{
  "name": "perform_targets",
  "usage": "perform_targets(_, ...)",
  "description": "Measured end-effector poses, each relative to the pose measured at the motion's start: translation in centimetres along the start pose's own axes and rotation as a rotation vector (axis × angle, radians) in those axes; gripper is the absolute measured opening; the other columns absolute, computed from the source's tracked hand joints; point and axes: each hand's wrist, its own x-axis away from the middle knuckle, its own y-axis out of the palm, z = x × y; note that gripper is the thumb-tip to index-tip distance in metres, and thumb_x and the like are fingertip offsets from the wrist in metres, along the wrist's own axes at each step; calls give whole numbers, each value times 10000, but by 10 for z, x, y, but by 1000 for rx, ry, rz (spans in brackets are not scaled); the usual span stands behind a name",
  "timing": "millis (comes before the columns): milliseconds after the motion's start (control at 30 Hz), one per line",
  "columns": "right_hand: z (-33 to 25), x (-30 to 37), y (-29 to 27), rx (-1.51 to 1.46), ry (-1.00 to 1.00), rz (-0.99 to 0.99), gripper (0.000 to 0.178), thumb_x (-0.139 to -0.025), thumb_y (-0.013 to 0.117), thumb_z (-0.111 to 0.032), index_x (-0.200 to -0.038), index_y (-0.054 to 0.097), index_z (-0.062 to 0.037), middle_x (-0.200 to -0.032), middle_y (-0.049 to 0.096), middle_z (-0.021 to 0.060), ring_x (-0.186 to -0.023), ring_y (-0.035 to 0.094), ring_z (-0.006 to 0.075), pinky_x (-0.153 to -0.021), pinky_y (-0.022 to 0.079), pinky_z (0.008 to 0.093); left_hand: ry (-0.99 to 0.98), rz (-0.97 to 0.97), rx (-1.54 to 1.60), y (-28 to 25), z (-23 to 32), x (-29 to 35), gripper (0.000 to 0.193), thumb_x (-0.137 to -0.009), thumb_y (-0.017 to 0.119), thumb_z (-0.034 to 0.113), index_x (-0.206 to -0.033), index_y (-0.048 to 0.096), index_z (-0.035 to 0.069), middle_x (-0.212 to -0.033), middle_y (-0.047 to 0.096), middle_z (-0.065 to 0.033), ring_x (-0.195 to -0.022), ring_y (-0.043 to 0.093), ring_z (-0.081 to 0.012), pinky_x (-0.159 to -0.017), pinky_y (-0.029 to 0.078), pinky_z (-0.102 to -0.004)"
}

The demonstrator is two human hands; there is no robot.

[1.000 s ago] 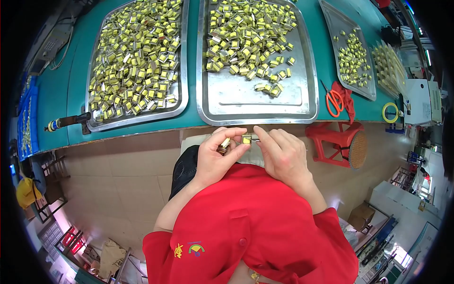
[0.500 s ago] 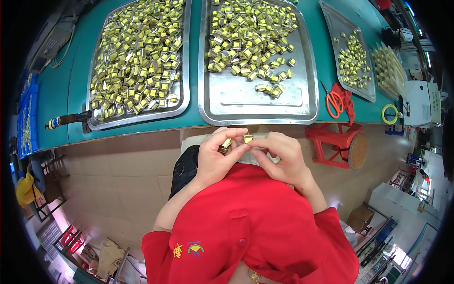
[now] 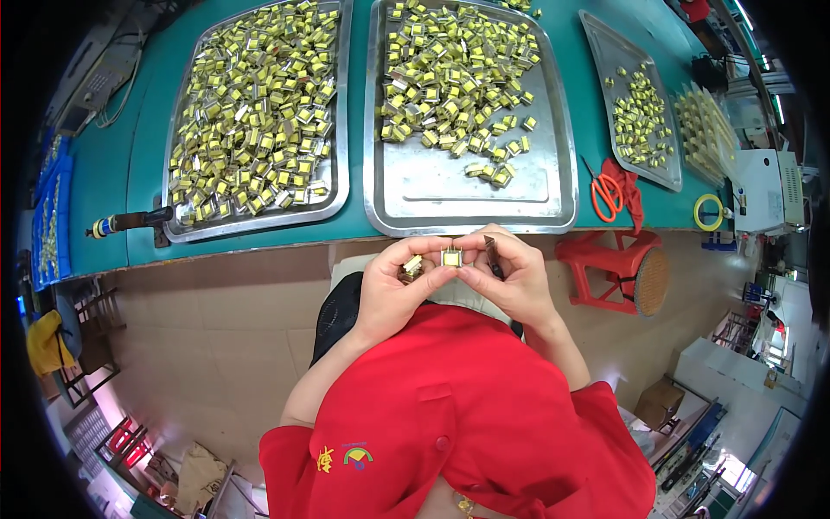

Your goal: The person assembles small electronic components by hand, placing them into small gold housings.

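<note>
In front of my red shirt, both hands meet at one small yellow-taped transformer, its pins pointing away from me. My left hand pinches its left side between thumb and index finger. More transformers are tucked in the curled fingers of that hand; how many cannot be made out. My right hand grips the same transformer's right side with thumb and fingertips. A dark, narrow, flat tool, perhaps a blade, sticks out between the right hand's fingers; its far part is hidden.
Two steel trays of similar transformers lie on the green table, with a smaller tray farther right. Orange-handled scissors lie beside a red cloth. A red stool stands under the right edge.
My right hand has turned and closed in on the transformer, and the dark flat tool now shows between its fingers. The transformer's pins now face away from me.
</note>
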Motion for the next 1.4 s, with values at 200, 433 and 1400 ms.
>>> perform_targets(200,5,-1,2,-11,-19,43,277,-749,682,23,-1020,624,20,-783,504,0,-580,383,32,-545,343,182,-8,-5,-4,-2,-2,0,294,-795,664,-3,-1082,598,-10,-877,577,9,-789,506,-42,-713,439,-180)
perform_targets(433,2,0,2,39,-47,26,260,-761,663,66,-1013,604,42,-865,526,24,-632,413,26,-570,340,161,43,12,37,0,-8,0,313,-831,648,38,-1124,542,13,-918,570,7,-761,489,-22,-665,416,-157)
perform_targets(1400,-1,-3,15,-33,-27,159,233,-739,644,120,-923,570,-2,-835,483,-3,-634,391,17,-559,325,156,-56,-119,227,-8,-9,-1,307,-844,595,-9,-1149,588,29,-1100,592,-55,-972,543,-104,-825,435,-221)
